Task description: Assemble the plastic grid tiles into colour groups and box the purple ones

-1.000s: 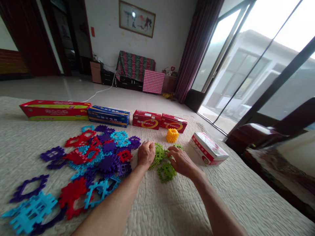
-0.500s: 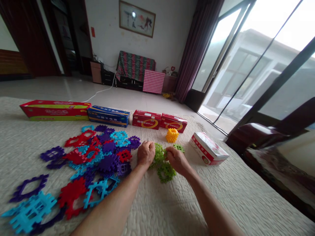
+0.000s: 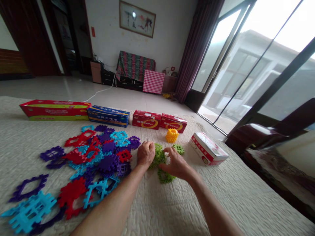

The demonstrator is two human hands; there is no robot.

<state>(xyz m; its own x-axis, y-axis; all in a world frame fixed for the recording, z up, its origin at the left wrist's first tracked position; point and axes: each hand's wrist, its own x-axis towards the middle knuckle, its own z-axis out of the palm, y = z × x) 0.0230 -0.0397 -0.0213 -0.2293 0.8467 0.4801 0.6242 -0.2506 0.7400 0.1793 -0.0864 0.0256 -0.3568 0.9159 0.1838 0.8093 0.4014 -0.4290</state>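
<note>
From far away, I look through the head camera at my two hands. My left hand is curled up narrow at the left edge of the green clump, holding it. I can't see those fingertips. My right hand is wide, with the thumb well apart from the pointing finger, and it grips nothing that I can see. The green clump sits between my hands, on the bumpy pale cover. The front green piece lies nearer to me, partly under my right thumb. The flat green piece lies just past my right hand.

The yellow block stands farther back, with a hole in its top. The white and red box is off to the right. Along the back I see two small red boxes, then the blue box, then the long red and green box at the far left. To the left of my left hand is a messy spread of purple pieces, red pieces and blue pieces, with some on top of others.
</note>
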